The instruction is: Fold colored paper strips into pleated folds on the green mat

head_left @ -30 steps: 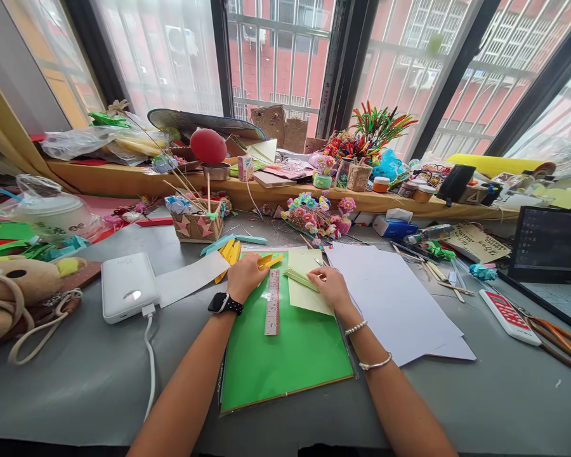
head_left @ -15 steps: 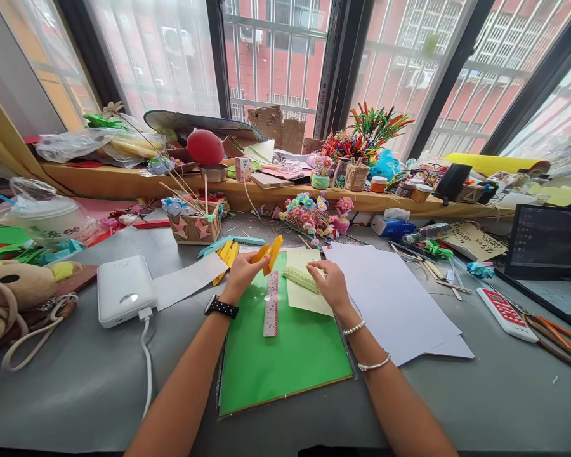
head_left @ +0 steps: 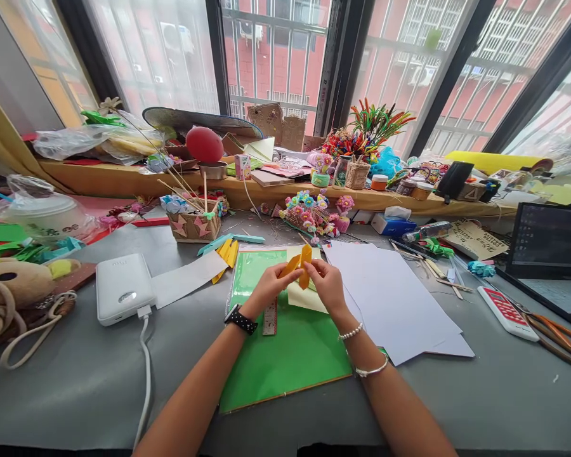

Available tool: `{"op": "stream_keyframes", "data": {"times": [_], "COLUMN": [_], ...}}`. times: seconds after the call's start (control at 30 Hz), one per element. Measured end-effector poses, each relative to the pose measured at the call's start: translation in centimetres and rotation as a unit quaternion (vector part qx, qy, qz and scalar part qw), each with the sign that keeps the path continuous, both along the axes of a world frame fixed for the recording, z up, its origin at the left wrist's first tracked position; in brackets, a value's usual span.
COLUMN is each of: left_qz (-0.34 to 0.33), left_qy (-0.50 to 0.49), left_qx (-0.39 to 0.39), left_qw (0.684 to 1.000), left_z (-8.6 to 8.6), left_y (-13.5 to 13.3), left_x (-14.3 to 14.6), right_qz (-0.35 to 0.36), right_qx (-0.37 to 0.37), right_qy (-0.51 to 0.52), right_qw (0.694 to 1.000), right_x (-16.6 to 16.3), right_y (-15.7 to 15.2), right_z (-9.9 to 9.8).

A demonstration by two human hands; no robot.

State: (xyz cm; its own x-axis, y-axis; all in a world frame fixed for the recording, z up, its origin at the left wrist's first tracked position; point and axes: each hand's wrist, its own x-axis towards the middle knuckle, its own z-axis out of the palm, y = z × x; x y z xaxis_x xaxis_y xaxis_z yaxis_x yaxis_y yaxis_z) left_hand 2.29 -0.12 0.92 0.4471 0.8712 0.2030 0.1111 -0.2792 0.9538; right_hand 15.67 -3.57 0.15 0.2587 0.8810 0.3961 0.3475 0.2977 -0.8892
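My left hand (head_left: 269,287) and my right hand (head_left: 328,284) meet above the green sheet (head_left: 285,355), both pinching a small folded yellow paper piece (head_left: 301,263) held upright between them. Under the hands lie a pale yellow sheet (head_left: 307,297) and a pink ruler (head_left: 269,317), partly hidden by my left hand. A black watch sits on my left wrist; two bracelets circle my right wrist. More yellow paper strips (head_left: 228,254) lie just left of the green sheet.
White sheets (head_left: 394,298) spread to the right, a white power bank (head_left: 122,287) with its cable to the left. A small basket (head_left: 195,223), paper flowers (head_left: 314,212), a laptop (head_left: 549,244), a calculator (head_left: 507,312) and scissors (head_left: 559,343) crowd the desk. The window ledge (head_left: 124,181) is cluttered.
My left hand lifted the yellow paper piece off the desk and carried it right. My right hand left the pale yellow sheets and joined it on the piece.
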Motion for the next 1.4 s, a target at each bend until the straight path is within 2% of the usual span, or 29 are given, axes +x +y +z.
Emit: {"op": "stream_keyframes", "data": {"times": [0.13, 0.23, 0.33, 0.43, 0.57, 0.7, 0.83, 1.0, 1.23, 1.4], "left_qz": [-0.008, -0.005, -0.004, -0.035, -0.091, -0.133, -0.123, -0.119, -0.130, -0.107], "left_qy": [-0.108, -0.154, -0.137, -0.099, -0.110, -0.145, -0.114, -0.114, -0.136, -0.124], "left_qx": [-0.090, -0.119, -0.094, -0.068, -0.087, -0.115, -0.091, -0.082, -0.082, -0.072], "left_qw": [0.990, 0.981, 0.986, 0.992, 0.986, 0.974, 0.982, 0.983, 0.979, 0.984], "left_z": [-0.5, -0.9, -1.0, -0.6, 0.2, 0.3, -0.1, -0.4, -1.0, -0.9], "left_y": [0.4, 0.8, 0.8, 0.2, -0.6, -0.8, -0.8, -0.6, -0.5, -0.9], "left_x": [-0.2, -0.1, 0.2, 0.5, 0.5, 0.4, 0.4, 0.5, 0.9, 1.1], "right_qz": [-0.043, -0.040, 0.020, 0.051, 0.041, 0.016, 0.014, 0.045, -0.005, -0.025], "right_qx": [0.009, 0.014, -0.014, -0.015, 0.006, -0.004, -0.007, -0.001, 0.014, 0.018], "right_qy": [0.013, 0.014, 0.048, 0.098, 0.099, 0.105, 0.106, 0.093, 0.062, 0.022], "right_qw": [0.999, 0.999, 0.999, 0.994, 0.994, 0.994, 0.994, 0.995, 0.998, 0.999], "right_x": [0.6, 0.4, -0.5, -1.4, -1.6, -1.2, -1.1, -1.0, -1.1, -1.2], "right_y": [0.3, 0.2, -0.2, -0.4, -0.3, -0.3, -0.4, -0.3, -0.4, -0.6], "right_z": [-0.2, 0.0, 0.2, 0.2, -0.1, -0.1, -0.1, 0.1, 0.1, 0.2]}}
